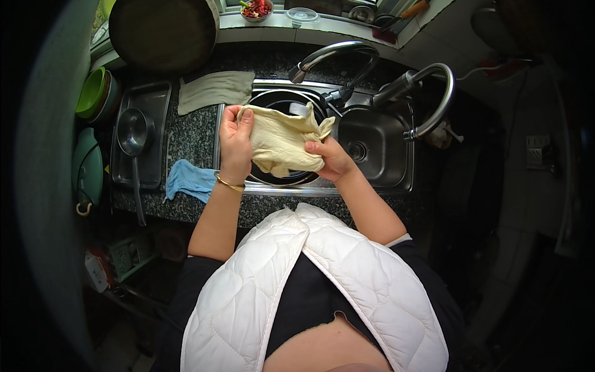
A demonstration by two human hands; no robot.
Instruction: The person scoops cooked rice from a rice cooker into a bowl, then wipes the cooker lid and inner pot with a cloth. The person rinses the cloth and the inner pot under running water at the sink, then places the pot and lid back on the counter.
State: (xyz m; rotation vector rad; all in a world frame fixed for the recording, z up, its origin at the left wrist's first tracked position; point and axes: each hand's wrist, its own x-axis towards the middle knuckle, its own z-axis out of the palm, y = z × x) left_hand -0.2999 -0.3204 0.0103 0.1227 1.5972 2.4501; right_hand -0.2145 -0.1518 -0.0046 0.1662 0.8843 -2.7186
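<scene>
A pale yellow cloth (283,137) is stretched between my two hands above the larger sink basin. My left hand (236,137) pinches its left edge, thumb on top. The crumpled right end is gripped by my right hand (331,156). Beneath the cloth, a dark round pan or basin (269,98) sits in the sink, mostly hidden, with a small white object in it. A blue cloth (190,180) lies on the counter's front edge, by my left wrist. Another pale cloth (216,91) lies flat at the back of the counter, left of the sink.
A chrome faucet (341,49) arches behind the sink; a second curved faucet (446,93) stands at the right, by the small basin (372,149). On the left, a metal tray (165,135) holds a steel ladle (135,132), near green bowls (90,93). A large round board or lid (162,32) stands behind.
</scene>
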